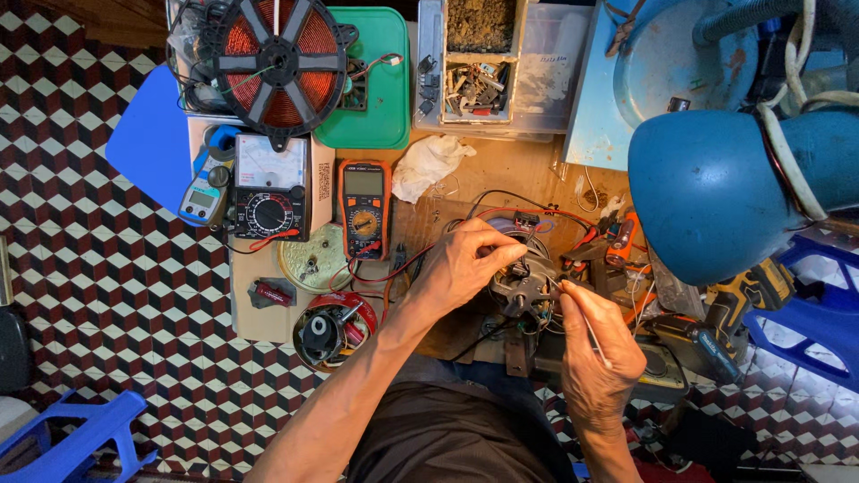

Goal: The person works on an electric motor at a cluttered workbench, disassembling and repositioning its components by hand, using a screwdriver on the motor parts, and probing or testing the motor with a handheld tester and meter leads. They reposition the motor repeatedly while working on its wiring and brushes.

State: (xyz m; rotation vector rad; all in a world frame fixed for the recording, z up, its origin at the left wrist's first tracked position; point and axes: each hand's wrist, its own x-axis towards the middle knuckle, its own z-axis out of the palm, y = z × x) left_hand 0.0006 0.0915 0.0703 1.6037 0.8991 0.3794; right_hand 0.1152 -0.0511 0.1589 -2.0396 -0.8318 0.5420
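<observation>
A small electric motor [522, 288] with copper windings sits on the low wooden bench in front of me. My left hand [465, 264] rests on its left side, fingers pinched on a thin wire at the top of the motor. My right hand [598, 349] holds a thin metal probe [582, 315] like a pen, its tip touching the motor's right edge. Red and black test leads [420, 255] run from the motor area to an orange digital multimeter [364, 209].
An analog meter [269, 190], a small blue clamp meter [202, 199], a copper induction coil [279, 63], a green tray [380, 85], parts boxes [479, 63], a white rag [428, 163], another motor [329, 329], a blue lamp shade [716, 192] and a yellow drill [743, 300] crowd the bench.
</observation>
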